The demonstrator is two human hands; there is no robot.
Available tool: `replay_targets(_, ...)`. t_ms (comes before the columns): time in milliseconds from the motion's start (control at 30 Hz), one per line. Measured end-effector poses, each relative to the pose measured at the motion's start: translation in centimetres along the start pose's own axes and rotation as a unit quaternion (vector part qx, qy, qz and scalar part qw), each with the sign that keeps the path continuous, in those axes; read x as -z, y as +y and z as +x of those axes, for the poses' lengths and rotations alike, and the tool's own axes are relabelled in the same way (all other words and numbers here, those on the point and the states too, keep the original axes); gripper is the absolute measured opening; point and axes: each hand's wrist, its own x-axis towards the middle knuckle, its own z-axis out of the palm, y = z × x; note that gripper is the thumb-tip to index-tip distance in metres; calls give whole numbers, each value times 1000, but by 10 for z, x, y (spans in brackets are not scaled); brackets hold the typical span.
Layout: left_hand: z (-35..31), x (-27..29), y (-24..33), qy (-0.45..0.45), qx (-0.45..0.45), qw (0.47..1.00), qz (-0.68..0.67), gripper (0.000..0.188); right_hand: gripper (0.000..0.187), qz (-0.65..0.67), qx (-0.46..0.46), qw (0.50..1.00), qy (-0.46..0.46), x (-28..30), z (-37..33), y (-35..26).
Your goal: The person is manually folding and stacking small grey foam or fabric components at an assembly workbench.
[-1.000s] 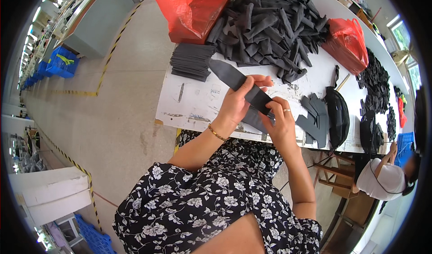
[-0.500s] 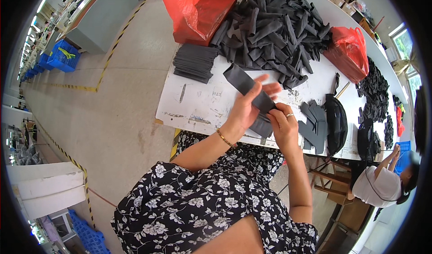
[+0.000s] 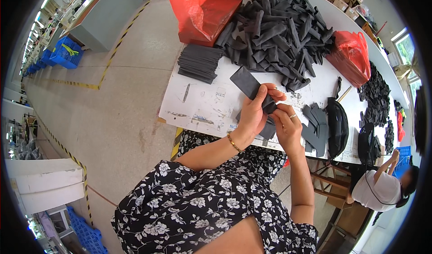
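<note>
Above the near part of the white table, a flat black fabric strip is held in both hands. My left hand is closed around its middle, the thumb lying on top. My right hand pinches its near end, where the cloth looks folded or bunched. The fingertips of both hands almost meet there. Beneath my hands lie more dark fabric pieces, partly hidden. A neat stack of black strips sits at the left, and a large loose heap of black strips lies beyond my hands.
Two red plastic bags, one at the far left and one at the right, flank the heap. Flat dark pieces and a black mesh item lie to my right. A person in a white top works farther right.
My left hand has closed its spread fingers over the strip and come nearer to my right hand. The strip's near end now looks folded between them.
</note>
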Motion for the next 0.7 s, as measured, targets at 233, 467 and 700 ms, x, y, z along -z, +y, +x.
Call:
replay_targets(233, 4, 2, 1, 26, 18, 1000, -4, 31, 18, 22, -7, 1000, -5, -1, 1, 2)
replay_targets(467, 8, 5, 6, 35, 9, 999, 6, 31, 17, 10, -1, 1000, -10, 1, -1, 3)
replay_targets(700, 5, 4, 0, 14, 10, 1000, 18, 32, 17, 11, -8, 1000, -4, 0, 0, 3)
